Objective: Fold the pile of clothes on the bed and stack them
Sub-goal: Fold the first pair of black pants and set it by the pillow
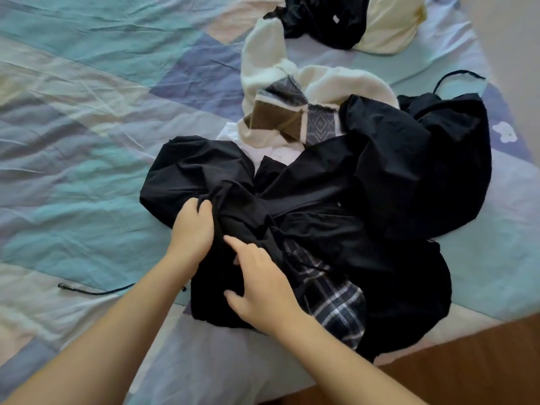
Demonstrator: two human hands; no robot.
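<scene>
A crumpled pile of clothes lies on the bed. On top is a large black garment (336,182) spread across the pile. My left hand (191,229) grips a bunched fold of it near its left side. Just to the right, my right hand (260,285) presses on the same black cloth with fingers curled into it. A dark plaid garment (336,305) shows beneath, at the pile's front. Behind lie a cream fleece garment with brown and grey patches (292,112) and a bit of white cloth (274,153).
The patchwork bedsheet (87,141) in teal, blue and cream stretches to the left. A second black garment (324,19) rests on a cream pillow (388,27) at the back. A black cord (93,290) lies at front left. The bed's edge and wooden floor (467,369) are at lower right.
</scene>
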